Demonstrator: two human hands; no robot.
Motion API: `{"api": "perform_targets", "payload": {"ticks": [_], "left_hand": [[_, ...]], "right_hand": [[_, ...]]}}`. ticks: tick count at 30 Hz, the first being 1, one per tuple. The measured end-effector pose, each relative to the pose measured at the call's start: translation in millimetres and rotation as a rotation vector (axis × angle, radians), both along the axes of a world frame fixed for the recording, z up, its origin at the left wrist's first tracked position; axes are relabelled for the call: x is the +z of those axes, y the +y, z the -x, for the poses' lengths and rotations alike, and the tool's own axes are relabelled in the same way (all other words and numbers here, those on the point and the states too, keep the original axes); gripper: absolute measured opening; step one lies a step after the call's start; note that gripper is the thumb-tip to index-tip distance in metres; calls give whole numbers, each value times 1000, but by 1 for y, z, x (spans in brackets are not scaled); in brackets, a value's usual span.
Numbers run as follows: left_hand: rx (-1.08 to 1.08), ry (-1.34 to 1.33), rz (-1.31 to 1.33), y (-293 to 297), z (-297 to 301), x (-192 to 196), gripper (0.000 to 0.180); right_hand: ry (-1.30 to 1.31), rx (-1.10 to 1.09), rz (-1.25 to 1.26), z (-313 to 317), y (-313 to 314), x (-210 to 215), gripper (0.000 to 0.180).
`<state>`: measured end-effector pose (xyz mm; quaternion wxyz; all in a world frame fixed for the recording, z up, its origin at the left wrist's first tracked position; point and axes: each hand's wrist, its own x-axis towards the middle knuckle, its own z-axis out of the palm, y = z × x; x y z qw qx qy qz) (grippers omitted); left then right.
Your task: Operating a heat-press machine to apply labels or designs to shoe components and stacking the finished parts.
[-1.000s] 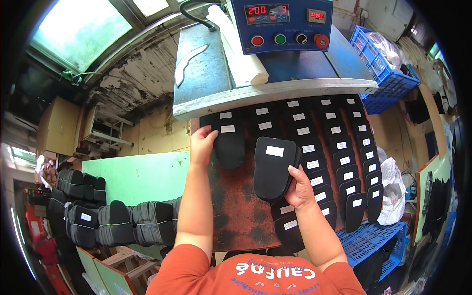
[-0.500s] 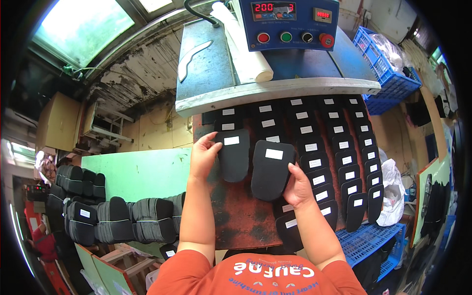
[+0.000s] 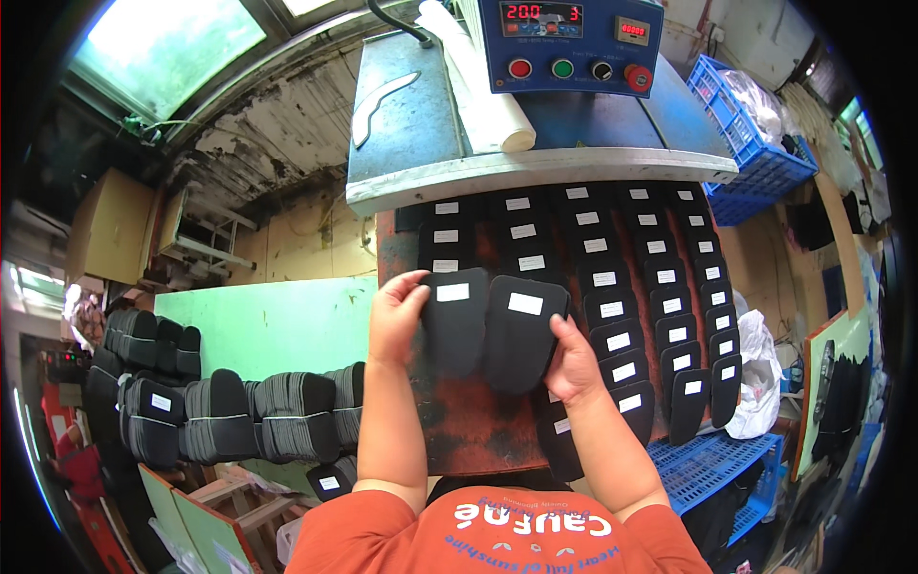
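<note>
My left hand [image 3: 395, 318] pinches the upper left edge of a black pad [image 3: 455, 330] between thumb and fingers. The pad is flat, with rounded corners and a white label near its top. In my right hand [image 3: 576, 364] is a similar black pad [image 3: 521, 349], gripped along its right edge with the thumb on top. Both are held above the reddish-brown board [image 3: 435, 445], side by side with their edges nearly meeting. On the board beyond and to the right lie columns of labelled black pads [image 3: 618, 346], partly overlapping one another.
A machine [image 3: 411, 177] with a pale front edge and blue control box [image 3: 574, 69] overhangs the board's far end. At left, stacks of black pads [image 3: 287, 421] stand on a green table [image 3: 277, 320]. Blue crates [image 3: 755, 182], a blue rack [image 3: 712, 478] and a white plastic bag [image 3: 755, 373] are at right.
The left pad has come nearer to me, level with the right pad, and the gap between the two has narrowed. Both hands keep their hold. The whole view has shifted slightly.
</note>
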<state>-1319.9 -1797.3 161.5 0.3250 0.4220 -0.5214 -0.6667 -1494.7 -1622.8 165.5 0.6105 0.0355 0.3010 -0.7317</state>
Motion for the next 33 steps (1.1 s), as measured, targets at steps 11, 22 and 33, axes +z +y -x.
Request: {"api": "perform_targets", "payload": {"ticks": [11, 22, 33], "left_hand": [[108, -707, 733, -3, -13, -33, 35], [10, -242, 197, 34, -32, -11, 36], [-145, -87, 61, 90, -17, 15, 28]], "right_hand": [[-2, 81, -33, -13, 12, 5, 42], [-86, 98, 65, -4, 26, 2, 30], [140, 109, -58, -33, 40, 0, 33]]}}
